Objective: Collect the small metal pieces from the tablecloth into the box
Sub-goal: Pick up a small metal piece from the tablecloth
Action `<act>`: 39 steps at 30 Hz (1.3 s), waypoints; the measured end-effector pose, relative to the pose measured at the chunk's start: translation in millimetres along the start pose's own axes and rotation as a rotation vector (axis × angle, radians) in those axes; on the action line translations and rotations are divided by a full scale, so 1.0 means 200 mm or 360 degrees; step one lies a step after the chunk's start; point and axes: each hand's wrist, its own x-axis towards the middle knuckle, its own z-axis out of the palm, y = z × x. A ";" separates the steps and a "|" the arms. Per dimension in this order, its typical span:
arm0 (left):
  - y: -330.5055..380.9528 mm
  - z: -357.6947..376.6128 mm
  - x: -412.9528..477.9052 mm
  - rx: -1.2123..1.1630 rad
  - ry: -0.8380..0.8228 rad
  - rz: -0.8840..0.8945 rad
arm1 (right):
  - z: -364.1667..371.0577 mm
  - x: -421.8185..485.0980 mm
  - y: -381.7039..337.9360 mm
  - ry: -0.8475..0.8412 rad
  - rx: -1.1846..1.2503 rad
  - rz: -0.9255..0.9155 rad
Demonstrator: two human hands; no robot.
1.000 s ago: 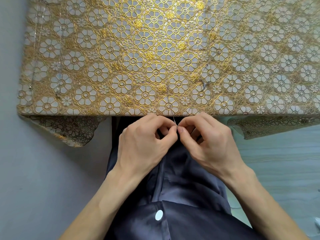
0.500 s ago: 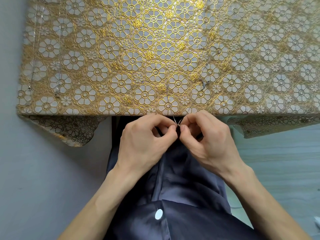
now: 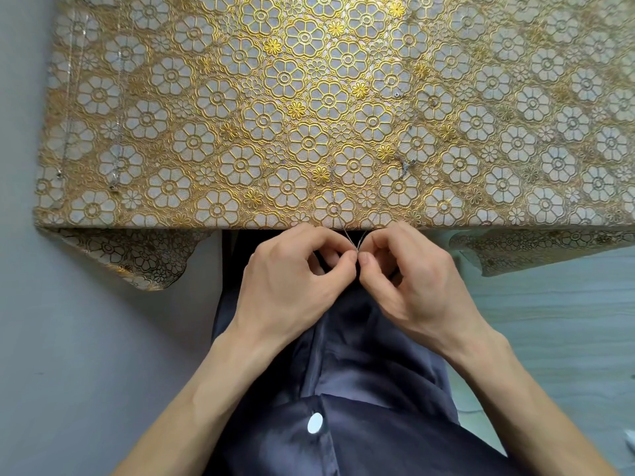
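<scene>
Head view: both my hands sit just off the near edge of the tablecloth (image 3: 240,97), backs up, over my dark shirt (image 3: 360,407). My left hand (image 3: 292,283) and my right hand (image 3: 415,280) are each closed to a tight pinch, thumb against forefinger, the other fingers curled under. The two pinches meet tip to tip, and between them I hold a thin chain (image 3: 344,232). From that spot the chain rises in a narrow V. One strand runs up over the table edge and lies on the tablecloth straight ahead of my left forefinger. The other bends toward my right knuckles, and I cannot tell where it ends.

More metal lies farther off, well apart from my grip. A small twisted piece (image 3: 406,165) rests on the tablecloth ahead of my right hand. Two long chains (image 3: 118,159) lie side by side near the left edge. A tiny ring (image 3: 397,94) sits farther back, right of centre. The tablecloth's corner hangs down at my left, and a white button (image 3: 315,423) shows on my shirt below my wrists.
</scene>
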 end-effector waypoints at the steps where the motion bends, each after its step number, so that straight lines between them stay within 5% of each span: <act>1: 0.00 0.00 0.00 0.0010 0.0004 0.0016 | 0.00 0.00 0.00 -0.0009 -0.0005 0.0000; 14: 0.00 0.03 0.01 0.0023 0.0048 0.0075 | 0.00 0.00 -0.02 -0.0091 0.0448 0.0378; 19: 0.00 0.06 0.01 -0.0478 -0.0050 -0.0326 | 0.01 0.01 -0.03 -0.0054 0.0528 0.0439; 24: 0.02 0.09 0.00 -0.0708 0.0042 -0.0545 | 0.02 0.01 -0.05 0.0073 0.0158 0.0201; 28: 0.07 0.11 -0.02 -0.1104 0.0039 -0.0784 | 0.03 0.01 -0.07 0.0059 0.0383 0.0354; 31: 0.08 0.10 -0.02 -0.0901 0.0272 -0.0574 | 0.00 0.04 -0.10 0.0053 0.0837 0.0725; 34: 0.07 0.05 0.02 -0.0682 0.0371 -0.0365 | -0.06 0.09 -0.10 0.0083 0.0914 0.0740; 39: 0.07 -0.05 0.14 -0.0144 0.0091 0.0075 | -0.11 0.18 -0.08 -0.0072 0.1045 0.0691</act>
